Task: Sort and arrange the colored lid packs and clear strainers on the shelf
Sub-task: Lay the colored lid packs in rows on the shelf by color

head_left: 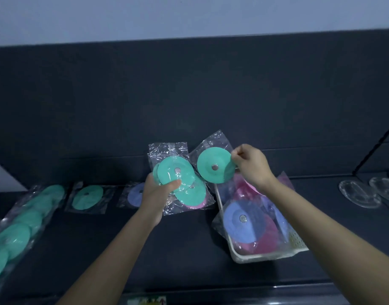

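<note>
My right hand point(250, 166) is closed in a pinch on the right edge of a green pack point(212, 166). It holds the pack in the air over the far corner of the basket point(266, 257), with the disc facing me. So the pack lies to the left of that hand, out towards the other one.

My left hand point(158, 194) grips a stack point(178, 172) of packs fanned upwards, with the thumb across the front. The ones I can see are mostly green, with a pink one at the bottom. The held pack's wrapper is just beside the stack's wrapper, and I can't tell whether they touch.

That small gap is what the next move turns on, in my judgement. The pack has to go leftwards, and the left hand is the nearer place to receive it.

The other green goods are further left on the shelf point(167, 249). A single green one point(87, 197) lies flat there, and a long bag point(19, 230) of green lids sits beyond it. A blue pack point(135, 194) lies between that single one and my left hand, partly hidden by the hand.

The basket holds blue and pink packs that are not yet sorted. The strainers point(358, 194) sit well apart at the right end of the shelf.
</note>
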Demonstrator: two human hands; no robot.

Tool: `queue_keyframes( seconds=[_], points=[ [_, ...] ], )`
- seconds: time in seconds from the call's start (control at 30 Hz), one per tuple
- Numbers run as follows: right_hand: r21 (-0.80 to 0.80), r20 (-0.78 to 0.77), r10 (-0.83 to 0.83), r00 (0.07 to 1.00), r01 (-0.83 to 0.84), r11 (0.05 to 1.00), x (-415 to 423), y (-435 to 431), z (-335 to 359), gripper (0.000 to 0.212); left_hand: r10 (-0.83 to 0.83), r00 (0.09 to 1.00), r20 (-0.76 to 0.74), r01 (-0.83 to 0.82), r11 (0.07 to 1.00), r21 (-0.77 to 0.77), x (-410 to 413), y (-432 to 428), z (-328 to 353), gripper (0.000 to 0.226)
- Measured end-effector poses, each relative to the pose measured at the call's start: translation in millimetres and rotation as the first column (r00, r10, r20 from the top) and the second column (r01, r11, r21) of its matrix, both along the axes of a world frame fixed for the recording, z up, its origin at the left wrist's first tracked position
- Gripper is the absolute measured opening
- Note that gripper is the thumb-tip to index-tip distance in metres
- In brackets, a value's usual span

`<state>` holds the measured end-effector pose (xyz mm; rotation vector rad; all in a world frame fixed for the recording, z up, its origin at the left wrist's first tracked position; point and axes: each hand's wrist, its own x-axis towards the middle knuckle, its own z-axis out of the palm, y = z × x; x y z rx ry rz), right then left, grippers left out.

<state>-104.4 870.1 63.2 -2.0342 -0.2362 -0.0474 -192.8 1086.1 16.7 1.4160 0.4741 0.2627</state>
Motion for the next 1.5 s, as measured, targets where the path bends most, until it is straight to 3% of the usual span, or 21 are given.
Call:
queue_keyframes(
  seconds=[0.13, 0.2, 0.37, 0.53, 0.7, 0.8, 0.93, 1.2, 1.37, 1.5],
  points=[
    [0.163, -0.135, 0.026, 0.991, -0.003, 0.987, -14, 14, -5, 0.02, 0.034, 0.999, -0.022, -0.034, 0.999, -0.014, -19, 4, -3, 0.063],
    [0.223, -0.208, 0.058, 0.976, -0.011, 0.975, -20, 22, -9, 0.018, 0.037, 0.999, -0.009, -0.037, 0.999, -0.007, -28, 6, -4, 0.059],
    [0.166, -0.229, 0.099, 0.968, -0.061, 0.984, -36, 41, -22, 0.011, 0.048, 0.999, -0.004, -0.048, 0.999, 0.018, -46, 18, -10, 0.041],
    [0.191, -0.222, 0.074, 0.972, -0.031, 0.981, -55, 64, -33, 0.014, 0.072, 0.996, -0.043, -0.07, 0.997, 0.042, -57, 39, -19, 0.045],
    [0.275, -0.329, 0.074, 0.941, 0.021, 0.961, -68, 90, -41, 0.008, 0.023, 0.995, -0.1, -0.013, 0.995, 0.099, -73, 66, -19, 0.037],
    [0.258, -0.371, 0.065, 0.926, 0.035, 0.966, -76, 106, -46, 0.009, -0.082, 0.981, -0.177, 0.102, 0.989, 0.106, -84, 90, -24, 0.036],
    [0.181, -0.323, -0.018, 0.946, 0.08, 0.98, -85, 124, -52, 0.013, -0.241, 0.936, -0.256, 0.284, 0.948, 0.147, -97, 123, -31, 0.039],
    [0.146, -0.25, -0.095, 0.964, 0.135, 0.98, -100, 131, -64, 0.009, -0.198, 0.906, -0.375, 0.304, 0.92, 0.248, -99, 161, -42, 0.039],
    [0.116, -0.212, -0.157, 0.965, 0.184, 0.976, -114, 124, -67, 0.016, -0.263, 0.898, -0.352, 0.416, 0.769, 0.485, -90, 175, -47, 0.02],
    [0.103, -0.139, -0.228, 0.964, 0.243, 0.965, -126, 124, -66, 0.014, -0.349, 0.887, -0.302, 0.461, 0.623, 0.631, -75, 177, -45, 0.032]
  ],
)
